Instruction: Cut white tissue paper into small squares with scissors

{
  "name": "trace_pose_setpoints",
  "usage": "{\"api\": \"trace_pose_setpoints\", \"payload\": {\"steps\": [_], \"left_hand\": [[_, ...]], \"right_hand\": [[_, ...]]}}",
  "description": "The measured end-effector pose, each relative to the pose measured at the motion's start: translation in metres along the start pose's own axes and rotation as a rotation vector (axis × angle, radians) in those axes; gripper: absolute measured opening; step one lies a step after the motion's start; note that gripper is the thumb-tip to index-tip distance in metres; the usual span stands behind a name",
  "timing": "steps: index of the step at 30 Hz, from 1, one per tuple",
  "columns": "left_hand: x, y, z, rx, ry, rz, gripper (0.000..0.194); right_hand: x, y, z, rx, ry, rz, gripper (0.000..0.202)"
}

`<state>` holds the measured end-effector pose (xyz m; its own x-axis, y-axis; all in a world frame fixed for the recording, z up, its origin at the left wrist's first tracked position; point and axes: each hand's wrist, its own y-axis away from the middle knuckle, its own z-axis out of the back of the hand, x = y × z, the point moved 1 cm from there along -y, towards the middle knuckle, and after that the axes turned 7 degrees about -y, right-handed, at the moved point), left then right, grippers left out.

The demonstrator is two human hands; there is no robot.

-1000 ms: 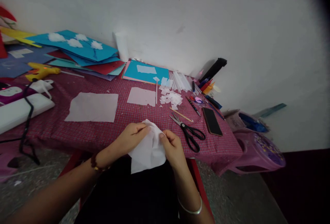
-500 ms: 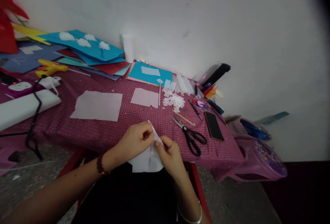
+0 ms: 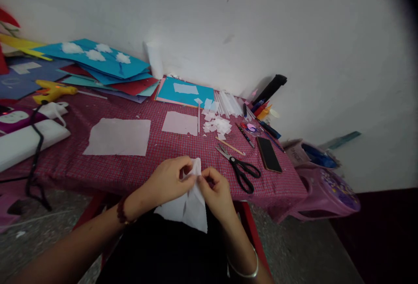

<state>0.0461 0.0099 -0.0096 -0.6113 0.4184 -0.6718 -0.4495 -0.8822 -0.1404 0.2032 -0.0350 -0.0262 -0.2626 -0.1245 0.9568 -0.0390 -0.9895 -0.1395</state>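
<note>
At the near edge of the counter [image 3: 277,188], our left hand [image 3: 168,179] and right hand [image 3: 216,190] pinch a creased white sheet [image 3: 192,207] between curled fingers [image 3: 204,186].

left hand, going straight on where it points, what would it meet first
The left hand would probably meet the right hand, beyond the white paper at its fingertips; depth is unclear.

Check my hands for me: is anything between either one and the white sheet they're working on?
Nothing visible is. The left hand and right hand both touch the white sheet directly. The nearest tool, the scissors, lies off to the right hand's right.
</note>
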Motion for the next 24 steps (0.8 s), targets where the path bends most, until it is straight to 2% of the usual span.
{"api": "trace_pose_setpoints", "payload": {"steps": [4,8,12,19,24], "left_hand": [[-0.002,0.002,-0.001,-0.08,-0.114,-0.061,0.012],[0.001,0.002,0.0,-0.096,-0.167,-0.057,0.021],[0.004,0.001,0.001,0.024,-0.082,-0.06,0.026],[0.0,0.003,-0.007,0.28,0.094,-0.071,0.033],[-0.001,0.002,-0.008,0.322,-0.002,-0.049,0.032]], "right_hand": [[0.001,0.001,-0.001,0.019,0.009,0.012,0.016],[-0.002,0.002,-0.001,-0.064,-0.039,-0.018,0.015],[-0.007,0.003,0.0,-0.102,-0.097,-0.067,0.016],[-0.007,0.002,0.006,0.045,-0.016,-0.102,0.014],[-0.013,0.0,0.009,-0.083,-0.06,-0.159,0.018]]}}
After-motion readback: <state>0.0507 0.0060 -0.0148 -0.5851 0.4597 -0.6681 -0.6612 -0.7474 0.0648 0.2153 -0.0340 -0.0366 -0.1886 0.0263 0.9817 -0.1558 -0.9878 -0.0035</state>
